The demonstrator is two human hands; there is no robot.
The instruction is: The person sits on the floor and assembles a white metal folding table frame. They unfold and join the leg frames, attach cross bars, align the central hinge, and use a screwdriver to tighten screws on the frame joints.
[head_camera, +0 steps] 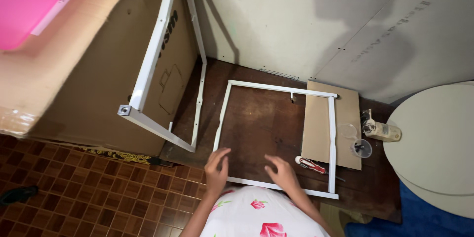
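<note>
A white square metal frame (276, 88) lies flat on the dark wooden floor in front of me. My left hand (216, 168) hovers with fingers spread over the frame's near left corner, holding nothing. Over the near rail (276, 186) is my right hand (280, 170), also with loose fingers and nothing in it. Just to its right a screwdriver with a red and white handle (310, 165) lies inside the frame. A second white frame (158, 59) leans upright against a big cardboard box (98, 84) on the left.
A flat cardboard sheet (321, 128) lies under the frame's right rail. Small clear plastic cups (361, 148) and a small bottle (381, 131) stand beside it. A round pale tabletop (434, 138) sits at the right, a pink lid (34, 0) on the box, and white wall panels behind.
</note>
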